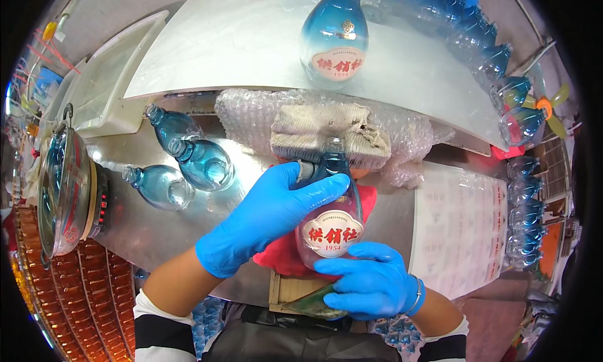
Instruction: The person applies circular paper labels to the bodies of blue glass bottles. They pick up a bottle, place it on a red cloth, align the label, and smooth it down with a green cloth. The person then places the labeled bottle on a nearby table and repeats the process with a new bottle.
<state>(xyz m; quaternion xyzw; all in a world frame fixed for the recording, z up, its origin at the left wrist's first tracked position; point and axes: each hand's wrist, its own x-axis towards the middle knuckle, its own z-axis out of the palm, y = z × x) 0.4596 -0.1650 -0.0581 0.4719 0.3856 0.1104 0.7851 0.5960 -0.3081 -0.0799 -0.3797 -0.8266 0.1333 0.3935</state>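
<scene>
Bottle (333, 220) between hands (267, 211), sheet (461, 230) right

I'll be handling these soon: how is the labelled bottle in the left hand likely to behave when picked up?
The labelled bottle is probably stiff, showing no dent where the left hand grips it. Its glossy surface may be slippery. Its rounded body could roll if laid down.

Blue-purple bottle (328, 210): cream label (333, 235), big red characters, digits below. Upright blue bottle (333, 38): matching label, gold emblem (347, 26). Label sheet (457, 230): red print, illegible.
</scene>
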